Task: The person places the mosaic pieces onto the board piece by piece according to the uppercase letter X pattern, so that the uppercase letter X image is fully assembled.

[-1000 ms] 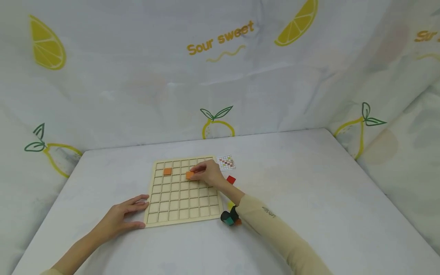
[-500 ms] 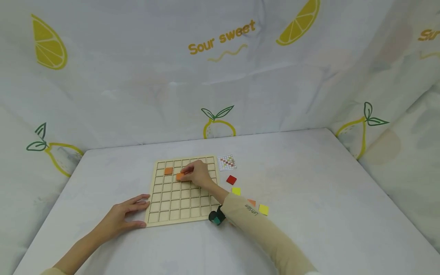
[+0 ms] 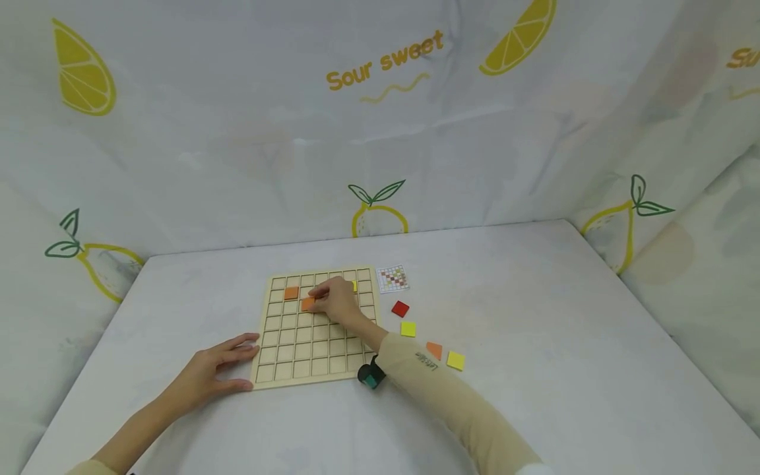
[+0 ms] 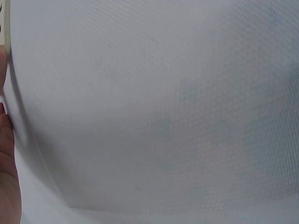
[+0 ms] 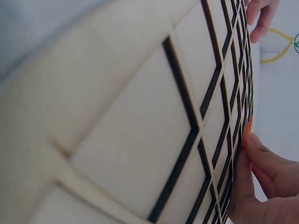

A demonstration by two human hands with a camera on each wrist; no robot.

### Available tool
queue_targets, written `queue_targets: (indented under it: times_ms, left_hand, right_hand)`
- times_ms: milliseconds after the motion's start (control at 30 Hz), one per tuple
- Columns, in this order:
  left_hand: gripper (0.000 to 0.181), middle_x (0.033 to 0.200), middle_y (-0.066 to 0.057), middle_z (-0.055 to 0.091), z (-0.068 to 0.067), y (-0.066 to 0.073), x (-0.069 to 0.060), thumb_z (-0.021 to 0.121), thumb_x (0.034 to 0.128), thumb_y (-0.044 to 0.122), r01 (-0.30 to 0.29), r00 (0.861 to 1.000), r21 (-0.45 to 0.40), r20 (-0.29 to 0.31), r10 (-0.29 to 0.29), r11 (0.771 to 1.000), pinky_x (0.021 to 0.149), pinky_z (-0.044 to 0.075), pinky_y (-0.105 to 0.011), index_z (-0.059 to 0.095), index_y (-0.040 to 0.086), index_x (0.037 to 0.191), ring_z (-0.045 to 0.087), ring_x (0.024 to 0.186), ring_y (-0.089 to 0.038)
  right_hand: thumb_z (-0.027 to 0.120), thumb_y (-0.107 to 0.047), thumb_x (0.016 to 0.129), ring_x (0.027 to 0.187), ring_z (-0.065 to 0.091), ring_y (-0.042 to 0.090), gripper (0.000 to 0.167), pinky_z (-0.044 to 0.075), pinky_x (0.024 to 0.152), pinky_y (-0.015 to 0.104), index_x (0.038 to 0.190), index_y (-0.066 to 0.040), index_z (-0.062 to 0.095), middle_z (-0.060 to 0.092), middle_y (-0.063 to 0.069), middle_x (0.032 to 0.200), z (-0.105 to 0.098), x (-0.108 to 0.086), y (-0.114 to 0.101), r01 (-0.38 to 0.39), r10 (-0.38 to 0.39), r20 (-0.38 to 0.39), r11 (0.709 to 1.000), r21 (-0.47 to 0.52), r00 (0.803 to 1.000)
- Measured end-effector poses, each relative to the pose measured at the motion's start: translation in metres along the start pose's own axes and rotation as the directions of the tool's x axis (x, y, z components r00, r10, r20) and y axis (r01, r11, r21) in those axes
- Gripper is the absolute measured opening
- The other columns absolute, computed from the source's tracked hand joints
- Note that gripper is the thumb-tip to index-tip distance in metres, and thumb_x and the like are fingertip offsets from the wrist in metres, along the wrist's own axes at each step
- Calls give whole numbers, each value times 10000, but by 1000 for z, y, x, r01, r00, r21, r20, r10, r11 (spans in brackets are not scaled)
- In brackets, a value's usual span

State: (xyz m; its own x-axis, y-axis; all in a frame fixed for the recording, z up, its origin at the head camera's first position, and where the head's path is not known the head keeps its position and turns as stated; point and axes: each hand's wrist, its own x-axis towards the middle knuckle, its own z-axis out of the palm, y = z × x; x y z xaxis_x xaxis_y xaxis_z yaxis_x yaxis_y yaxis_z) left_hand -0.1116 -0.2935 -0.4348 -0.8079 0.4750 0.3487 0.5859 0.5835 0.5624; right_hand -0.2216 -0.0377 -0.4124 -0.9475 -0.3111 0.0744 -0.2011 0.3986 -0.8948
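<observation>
A pale wooden grid board (image 3: 286,373) lies on the white table, its square cells marked off by raised strips. Over its upper middle, my right hand (image 3: 337,305) pinches an orange square tile (image 3: 307,304) between thumb and fingertips, down at a cell. In the right wrist view that tile (image 5: 248,126) shows as a small orange edge by the fingertips. Another orange tile (image 3: 291,293) sits in a cell up and to the left. A yellow tile (image 3: 354,286) peeks out behind the right hand. My left hand (image 3: 209,373) rests with fingers and thumb touching the board's left edge.
Right of the board are a printed pattern card (image 3: 393,279), a red tile (image 3: 400,309), a yellow tile (image 3: 408,329), an orange tile (image 3: 434,349) and another yellow tile (image 3: 456,360). A dark wrist camera (image 3: 371,373) hangs at the right sleeve, over the board's lower right corner.
My right hand has moved left across the board with the orange tile and lowered it to a cell. Tiles formerly behind the sleeve now show. The left hand stays in place.
</observation>
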Motion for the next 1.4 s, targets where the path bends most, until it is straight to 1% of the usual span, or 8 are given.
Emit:
queue_targets:
  times_ms: [100,300,500,733,1033,1167,1267,1400]
  left_hand:
    - [565,1268,-195,583,0,1,1,858,657,164,-8,1000,-7,1,8,1000,952,301,-14,674,-26,1157,401,1236,100]
    - [543,1284,-166,581,0,4,2,851,669,171,-9,1000,-9,4,9,1000,957,304,-20,681,-17,1149,440,1230,58]
    - [542,1276,-183,581,0,4,3,853,666,183,3,1000,-1,4,-3,1000,957,302,-19,685,-11,1144,441,1237,52]
    - [548,1282,-193,575,1,3,0,850,671,203,31,999,2,11,-31,1000,946,295,-8,684,-10,1148,440,1217,75]
    - [555,1301,-157,575,2,2,-3,851,664,185,20,1000,-17,2,-20,1000,954,300,-15,680,-18,1151,422,1226,88]
    - [552,1283,-194,576,2,3,-3,854,657,183,24,1000,-2,1,-24,1000,952,300,-13,683,-21,1141,419,1222,92]
    - [549,1272,-210,577,1,3,-2,854,657,187,31,1000,3,3,-31,1000,950,296,-10,685,-18,1137,415,1221,91]
    - [549,1270,-210,578,0,4,-1,854,660,192,31,1000,-2,3,-31,1000,957,289,-12,685,-12,1141,403,1234,89]
  right_hand:
    - [802,6,738,804,695,257,221,542,675,200,941,57,730,718,157,942,-3,-1,0,-2,2,-11,1000,-25,1000]
    - [789,10,758,763,679,248,147,531,652,209,890,49,737,717,154,882,-5,-3,-2,7,-7,-12,998,-65,1000]
    - [796,2,752,728,644,179,126,505,644,197,863,30,742,713,111,824,0,2,-1,-9,9,-3,997,-83,1000]
    - [794,23,742,753,674,199,150,528,655,203,882,29,740,717,123,870,2,1,-3,-19,19,0,998,-59,1000]
    - [778,37,753,804,694,240,204,546,680,207,951,53,730,714,152,950,5,-2,-2,-5,6,6,999,-32,1000]
    - [766,52,764,856,690,290,201,547,707,212,959,76,720,707,181,965,-2,-7,0,52,-52,5,998,27,999]
    - [747,41,792,871,691,298,169,550,710,215,956,72,722,705,186,984,-13,-12,0,84,-85,21,995,47,996]
    - [735,10,818,862,696,273,172,560,707,233,981,63,719,699,187,1012,-36,-19,-1,45,-49,55,996,72,997]
